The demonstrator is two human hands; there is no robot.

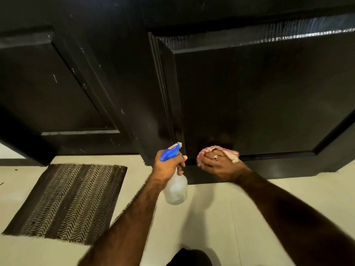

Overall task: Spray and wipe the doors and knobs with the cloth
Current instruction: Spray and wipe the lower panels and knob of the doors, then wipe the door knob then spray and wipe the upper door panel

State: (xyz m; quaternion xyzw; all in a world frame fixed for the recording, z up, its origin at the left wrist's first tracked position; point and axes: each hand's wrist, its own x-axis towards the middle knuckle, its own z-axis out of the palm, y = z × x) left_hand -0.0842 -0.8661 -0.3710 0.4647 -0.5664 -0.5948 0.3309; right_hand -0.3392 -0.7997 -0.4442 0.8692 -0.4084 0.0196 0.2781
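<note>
Wiping the low part of the right door panel (259,96) is the step in hand, as I judge it. The right hand (217,164) presses a red-and-white checked cloth (209,150) against the bottom edge of this panel, with its fingers curled over the bunched fabric. To do it well, the cloth should stay flat on the wood and follow the moulding along the lower rail, where dust may collect. The left hand (169,166), just beside on the left, grips the neck of a spray bottle (175,187) with a blue head, its fingers wrapped around near the trigger; the nozzle points toward the door.

The doors are dark and glossy, and the left door (48,83) has small pale scratches. No knob is in view. The floor (211,217) is pale, and a zigzag doormat (67,202) lies at the near left.
</note>
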